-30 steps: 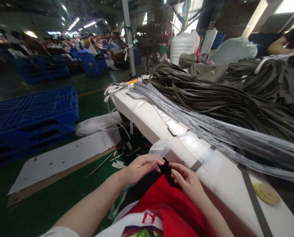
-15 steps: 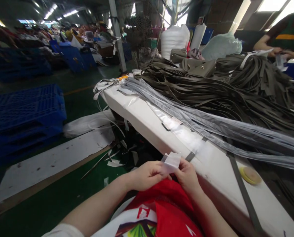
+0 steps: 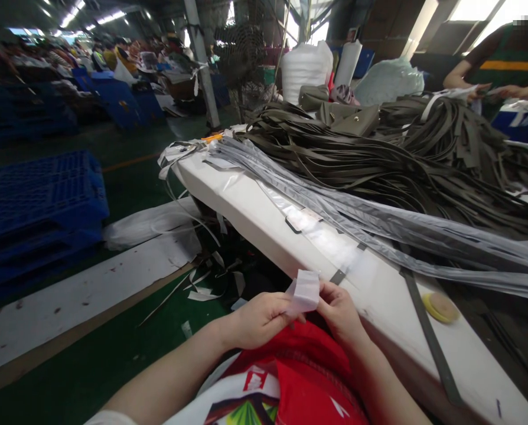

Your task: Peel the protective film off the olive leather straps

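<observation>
Between my hands, above my lap, is a small translucent white piece of thin sheet (image 3: pixel 306 290), folded or looped over. My left hand (image 3: pixel 260 319) pinches its left side, fingers closed. On the other side my right hand (image 3: pixel 338 307) grips its edge between thumb and fingers. Just beyond them runs the white tabletop (image 3: pixel 264 218), where a clear plastic sleeve (image 3: pixel 335 248) lies flat. Long strips in clear plastic (image 3: pixel 379 236) stretch across the table behind it.
A large heap of dark olive straps (image 3: pixel 357 159) covers the table's far side. A yellow tape roll (image 3: pixel 440 308) lies at right. Blue pallets (image 3: pixel 42 200) stand on the floor at left. Across the table, a person (image 3: pixel 503 71) handles something white.
The view has shifted slightly, so the surroundings sit a little further left. The translucent piece now stands more upright between my hands, which have barely moved.
</observation>
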The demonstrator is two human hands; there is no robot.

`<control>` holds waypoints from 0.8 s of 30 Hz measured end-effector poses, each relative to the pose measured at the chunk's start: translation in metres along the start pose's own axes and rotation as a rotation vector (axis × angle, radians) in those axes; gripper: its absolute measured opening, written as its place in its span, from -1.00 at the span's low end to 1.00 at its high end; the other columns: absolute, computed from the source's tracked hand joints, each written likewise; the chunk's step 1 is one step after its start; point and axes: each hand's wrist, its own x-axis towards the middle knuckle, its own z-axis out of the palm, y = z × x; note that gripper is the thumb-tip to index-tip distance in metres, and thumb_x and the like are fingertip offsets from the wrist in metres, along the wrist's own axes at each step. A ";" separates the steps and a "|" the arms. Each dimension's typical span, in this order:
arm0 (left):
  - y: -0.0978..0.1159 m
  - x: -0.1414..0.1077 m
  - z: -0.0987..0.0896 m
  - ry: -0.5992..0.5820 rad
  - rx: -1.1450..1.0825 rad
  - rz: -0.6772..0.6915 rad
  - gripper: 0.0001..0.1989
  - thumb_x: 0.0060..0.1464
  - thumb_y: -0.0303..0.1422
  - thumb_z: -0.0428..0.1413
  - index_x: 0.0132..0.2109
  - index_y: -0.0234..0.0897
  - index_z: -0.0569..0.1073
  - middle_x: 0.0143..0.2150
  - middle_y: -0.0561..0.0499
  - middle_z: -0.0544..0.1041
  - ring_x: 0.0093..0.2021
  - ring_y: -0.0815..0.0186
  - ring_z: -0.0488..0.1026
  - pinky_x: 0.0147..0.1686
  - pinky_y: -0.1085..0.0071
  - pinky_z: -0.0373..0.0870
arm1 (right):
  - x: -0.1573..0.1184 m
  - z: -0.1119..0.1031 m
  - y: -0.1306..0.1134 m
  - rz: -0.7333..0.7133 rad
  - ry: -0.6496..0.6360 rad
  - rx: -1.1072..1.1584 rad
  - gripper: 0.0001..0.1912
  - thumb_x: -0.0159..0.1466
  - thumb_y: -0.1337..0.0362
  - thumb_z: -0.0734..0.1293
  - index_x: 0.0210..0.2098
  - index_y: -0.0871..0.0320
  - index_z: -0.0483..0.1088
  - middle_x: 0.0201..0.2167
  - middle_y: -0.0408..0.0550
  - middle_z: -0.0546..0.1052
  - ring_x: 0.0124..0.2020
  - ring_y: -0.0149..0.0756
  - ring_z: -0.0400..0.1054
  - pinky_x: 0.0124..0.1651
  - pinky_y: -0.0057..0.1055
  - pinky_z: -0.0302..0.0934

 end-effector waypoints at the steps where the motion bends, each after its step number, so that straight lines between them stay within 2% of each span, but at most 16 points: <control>1: 0.001 0.000 0.000 -0.009 0.003 -0.001 -0.63 0.37 -0.31 -0.16 -0.07 -0.30 0.53 0.00 -0.11 0.56 0.02 0.25 0.48 0.10 0.36 0.37 | 0.000 0.000 0.000 -0.007 0.000 0.003 -0.66 0.06 0.04 0.53 -0.48 0.17 0.45 -0.54 -0.10 0.53 -0.51 -0.32 0.36 -0.41 -0.42 0.30; 5: 0.002 0.001 0.002 -0.026 0.009 0.001 -0.64 0.36 -0.33 -0.15 -0.09 -0.30 0.53 -0.04 -0.11 0.56 -0.03 0.26 0.50 0.04 0.38 0.39 | -0.001 0.000 -0.007 -0.028 -0.071 -0.034 -0.72 0.07 0.08 0.51 -0.43 0.17 0.52 -0.51 -0.09 0.54 -0.47 -0.26 0.39 -0.36 -0.37 0.33; 8: 0.002 0.001 0.004 -0.046 0.012 0.002 -0.66 0.34 -0.36 -0.13 -0.10 -0.30 0.54 -0.05 -0.11 0.56 -0.04 0.27 0.50 0.04 0.40 0.40 | -0.001 0.001 -0.011 -0.086 -0.125 -0.118 -0.81 0.10 0.16 0.47 -0.48 0.16 0.54 -0.52 -0.08 0.54 -0.45 -0.24 0.39 -0.31 -0.36 0.33; 11: 0.003 0.002 0.005 -0.066 0.018 0.019 -0.67 0.34 -0.38 -0.13 -0.09 -0.28 0.53 -0.03 -0.09 0.56 -0.02 0.27 0.49 0.07 0.38 0.38 | -0.002 0.003 -0.011 -0.122 -0.085 -0.113 -0.89 0.08 0.25 0.46 -0.50 0.16 0.53 -0.50 -0.09 0.55 -0.44 -0.27 0.38 -0.31 -0.40 0.32; 14: 0.004 0.004 0.007 -0.086 0.022 0.034 -0.68 0.33 -0.38 -0.14 -0.09 -0.27 0.52 -0.05 -0.08 0.56 -0.04 0.28 0.50 0.06 0.39 0.38 | -0.003 0.005 -0.009 -0.092 -0.019 -0.034 -0.86 -0.02 0.25 0.51 -0.52 0.16 0.51 -0.54 -0.11 0.54 -0.53 -0.32 0.33 -0.44 -0.44 0.28; 17: 0.002 0.004 0.010 -0.095 0.031 0.023 -0.71 0.30 -0.41 -0.11 -0.10 -0.27 0.52 -0.07 -0.06 0.56 -0.07 0.28 0.50 0.03 0.41 0.39 | -0.002 0.006 -0.008 -0.071 -0.063 -0.029 -0.81 -0.03 0.18 0.52 -0.53 0.16 0.52 -0.58 -0.09 0.52 -0.57 -0.30 0.32 -0.50 -0.42 0.27; 20: -0.002 0.004 0.012 -0.095 0.036 0.009 -0.73 0.28 -0.43 -0.08 -0.13 -0.27 0.53 -0.09 -0.05 0.57 -0.08 0.28 0.51 0.01 0.42 0.40 | -0.002 0.003 -0.006 -0.075 -0.151 -0.080 -0.82 0.04 0.17 0.49 -0.53 0.15 0.53 -0.59 -0.08 0.51 -0.57 -0.26 0.35 -0.47 -0.37 0.31; 22: -0.003 0.005 0.013 -0.090 0.041 0.004 -0.73 0.28 -0.43 -0.08 -0.14 -0.27 0.53 -0.10 -0.05 0.57 -0.08 0.28 0.51 0.01 0.43 0.39 | -0.002 0.001 -0.005 -0.073 -0.142 -0.079 -0.86 0.03 0.22 0.49 -0.45 0.15 0.56 -0.54 -0.09 0.54 -0.54 -0.25 0.38 -0.42 -0.36 0.32; 24: -0.004 0.005 0.013 -0.076 0.045 -0.003 -0.71 0.29 -0.43 -0.10 -0.13 -0.28 0.53 -0.10 -0.05 0.57 -0.09 0.29 0.51 0.01 0.43 0.39 | -0.001 -0.001 -0.003 -0.080 -0.092 -0.078 -0.81 0.00 0.26 0.51 -0.36 0.15 0.57 -0.45 -0.06 0.58 -0.44 -0.20 0.42 -0.31 -0.33 0.35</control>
